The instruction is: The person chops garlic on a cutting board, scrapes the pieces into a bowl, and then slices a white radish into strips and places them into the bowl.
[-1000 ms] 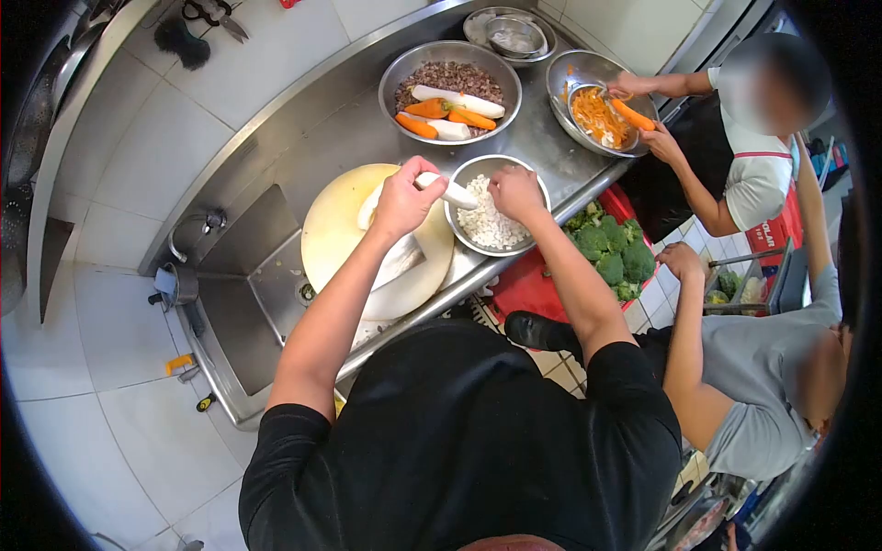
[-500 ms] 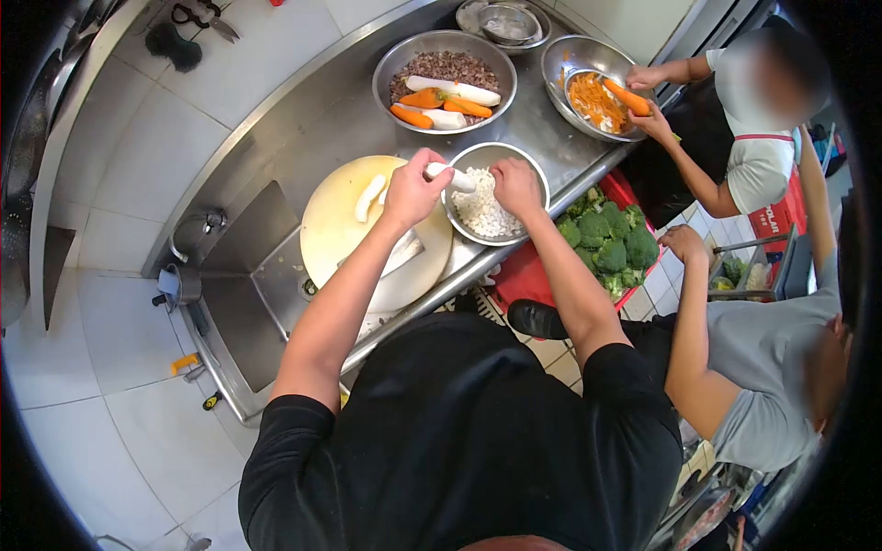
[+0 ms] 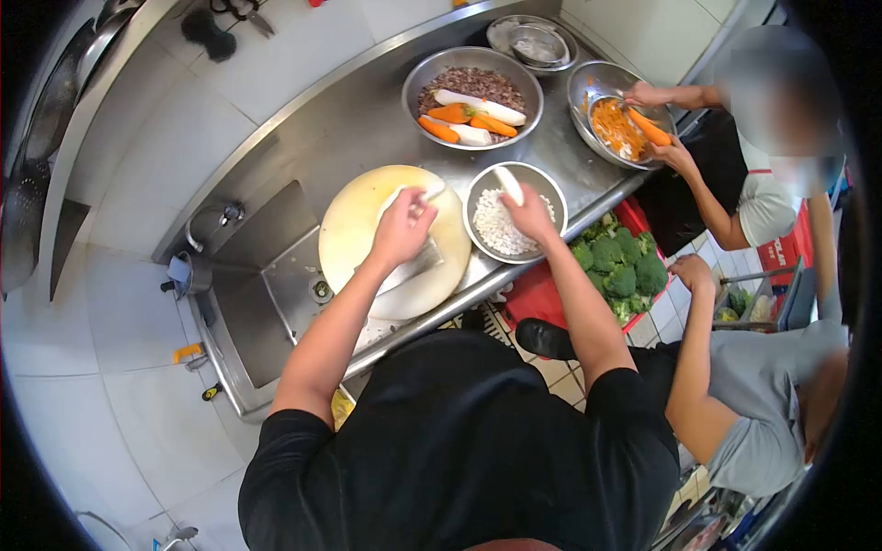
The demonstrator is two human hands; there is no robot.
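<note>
My right hand (image 3: 530,217) grips a peeled white radish piece (image 3: 508,185), held tilted above a steel bowl (image 3: 471,208) of small white dice (image 3: 496,223). Over the round cutting board (image 3: 344,243), my left hand (image 3: 404,223) has bent fingers, smeared by motion. White radish (image 3: 390,197) shows at those fingers; whether they grip it is unclear. A broad knife blade (image 3: 421,266) lies flat on the board, partly covered by my left wrist.
Behind stands a bowl (image 3: 411,101) of carrots, white radishes and purplish chopped pieces. At right a co-worker holds a carrot (image 3: 650,129) over a bowl of orange shreds. Broccoli (image 3: 617,262) fills a red crate by the counter's edge. The sink (image 3: 253,303) lies left.
A radish piece was in my left hand over the bowl; now my right hand has one. My left hand has moved back over the board. The view has shifted slightly.
</note>
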